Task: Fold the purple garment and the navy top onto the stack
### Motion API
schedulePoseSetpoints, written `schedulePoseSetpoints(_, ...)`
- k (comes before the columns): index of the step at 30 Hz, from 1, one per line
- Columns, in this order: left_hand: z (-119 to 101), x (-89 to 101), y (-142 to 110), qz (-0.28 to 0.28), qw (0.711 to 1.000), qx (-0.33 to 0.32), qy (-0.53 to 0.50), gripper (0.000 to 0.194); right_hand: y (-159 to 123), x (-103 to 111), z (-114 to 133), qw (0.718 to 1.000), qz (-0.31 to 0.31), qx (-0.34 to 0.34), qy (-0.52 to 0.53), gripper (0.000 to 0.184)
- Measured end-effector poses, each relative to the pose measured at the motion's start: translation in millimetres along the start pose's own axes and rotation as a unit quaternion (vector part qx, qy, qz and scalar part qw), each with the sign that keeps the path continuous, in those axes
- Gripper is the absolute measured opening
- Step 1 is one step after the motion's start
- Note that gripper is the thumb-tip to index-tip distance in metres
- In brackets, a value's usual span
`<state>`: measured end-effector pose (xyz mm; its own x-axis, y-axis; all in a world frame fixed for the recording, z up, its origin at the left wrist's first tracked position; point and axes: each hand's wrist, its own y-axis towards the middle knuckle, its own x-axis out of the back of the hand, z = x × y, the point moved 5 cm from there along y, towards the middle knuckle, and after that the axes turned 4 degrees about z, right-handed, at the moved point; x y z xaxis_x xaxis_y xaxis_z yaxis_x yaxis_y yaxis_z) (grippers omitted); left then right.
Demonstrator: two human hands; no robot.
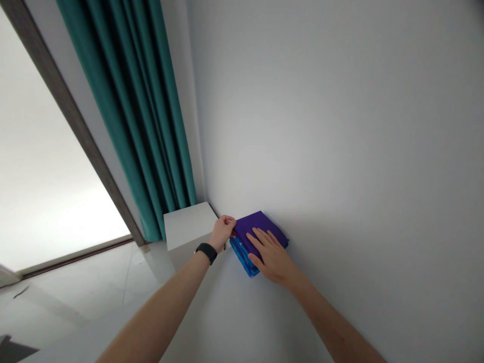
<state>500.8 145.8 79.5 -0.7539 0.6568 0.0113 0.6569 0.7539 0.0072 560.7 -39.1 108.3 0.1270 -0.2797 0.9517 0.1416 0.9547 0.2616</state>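
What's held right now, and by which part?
The purple item: the left hand appears to pinch it at its left corner. The right hand lies spread on its top, not gripping.

Purple cover (249,223): looking smooth and matt now, almost cloth-like
Blue layers (242,256): gleaming, glossy and creased like thin plastic!
Curtain (145,116): showing soft cloth, matt along its folds
White box (191,225): presenting a smooth, matt top
Wall (321,126): looking smooth and matt, like paint
Floor (102,277): shining, look, glossy as polished tile!
Frame (71,106): resembling dark wood
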Motion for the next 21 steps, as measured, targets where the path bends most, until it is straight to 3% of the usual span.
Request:
schedulePoseSetpoints(3, 0, 0.5, -1, -0.009, 1.000, -0.007, 0.001, 0.016, -3, 5, 5, 1.000, 0.002, 0.030, -0.009, 0.067)
schedulePoseSetpoints(7, -1, 1.2, -2, -0.015, 1.000, -0.008, 0.006, 0.016, -8, 12, 3, 0.996, -0.008, 0.081, -0.023, 0.065)
schedulePoseSetpoints(21, -5, 2.7, -3, 0.001, 1.000, -0.001, 0.031, 0.011, -5, 14, -38, 0.992, -0.034, 0.054, -0.112, 0.059)
